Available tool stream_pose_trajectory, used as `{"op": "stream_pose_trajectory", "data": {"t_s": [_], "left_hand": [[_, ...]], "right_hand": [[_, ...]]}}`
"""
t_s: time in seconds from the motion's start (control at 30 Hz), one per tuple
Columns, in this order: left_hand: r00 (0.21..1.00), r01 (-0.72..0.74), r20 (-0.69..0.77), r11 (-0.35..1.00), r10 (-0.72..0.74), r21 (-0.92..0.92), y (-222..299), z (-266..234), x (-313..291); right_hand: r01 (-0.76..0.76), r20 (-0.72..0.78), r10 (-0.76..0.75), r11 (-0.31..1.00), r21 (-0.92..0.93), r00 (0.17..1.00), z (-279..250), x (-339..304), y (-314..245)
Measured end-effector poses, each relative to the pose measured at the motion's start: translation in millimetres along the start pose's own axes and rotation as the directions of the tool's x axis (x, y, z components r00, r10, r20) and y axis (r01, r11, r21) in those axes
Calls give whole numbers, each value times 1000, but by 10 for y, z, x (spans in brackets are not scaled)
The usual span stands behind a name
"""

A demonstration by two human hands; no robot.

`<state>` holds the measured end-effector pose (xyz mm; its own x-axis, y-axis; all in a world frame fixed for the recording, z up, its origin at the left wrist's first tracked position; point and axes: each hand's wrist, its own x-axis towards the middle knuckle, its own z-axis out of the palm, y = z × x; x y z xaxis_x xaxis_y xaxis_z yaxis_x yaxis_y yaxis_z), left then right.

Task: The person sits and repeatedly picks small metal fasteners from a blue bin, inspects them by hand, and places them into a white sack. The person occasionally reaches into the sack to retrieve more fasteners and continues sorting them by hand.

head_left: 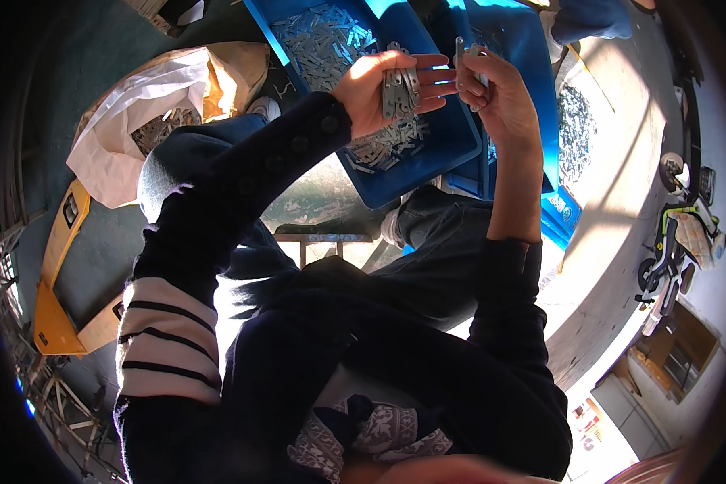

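My left hand (363, 90) is turned palm up over a blue crate, its fingers stretched toward the right. Across its palm and fingers lies a bunch of small flat metal strips (400, 93) with holes in them. Close to those fingertips, my right hand (504, 101) pinches a metal strip (460, 58) held upright between thumb and fingers. Whether it grips more than one strip is hard to make out. Below the hands, the blue crate (375, 196) contains heaps of loose metal strips (323, 44), some in shade and some in sunlight.
Another blue crate (549, 133) stands to the right, beside a pile of metal pieces (574, 133). At left are an open white sack (97, 157) with metal pieces inside and a yellow metal frame (56, 266). Another person's knee (593, 20) shows at top right. A scooter (668, 258) is far right.
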<state>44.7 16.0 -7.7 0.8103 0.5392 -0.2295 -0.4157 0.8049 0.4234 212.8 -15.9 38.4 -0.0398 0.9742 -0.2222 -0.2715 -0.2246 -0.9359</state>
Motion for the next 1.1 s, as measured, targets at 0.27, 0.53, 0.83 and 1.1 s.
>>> {"op": "stream_pose_trajectory", "data": {"t_s": [0.27, 0.53, 0.83, 1.1], "left_hand": [[994, 87, -81, 984, -75, 157, -7, 28, -16], [985, 169, -87, 921, -148, 351, -10, 3, 14], [963, 266, -24, 933, -269, 244, 167, -24, -23], [981, 117, -188, 894, -38, 432, 163, -34, -22]], "right_hand": [[-39, 216, -84, 860, 508, 973, -38, 25, -28], [-91, 45, 81, 943, 321, 996, -50, 9, -42], [157, 167, -43, 625, -765, 985, -34, -76, -48], [46, -2, -92, 516, -856, 996, -122, -64, -50]]}}
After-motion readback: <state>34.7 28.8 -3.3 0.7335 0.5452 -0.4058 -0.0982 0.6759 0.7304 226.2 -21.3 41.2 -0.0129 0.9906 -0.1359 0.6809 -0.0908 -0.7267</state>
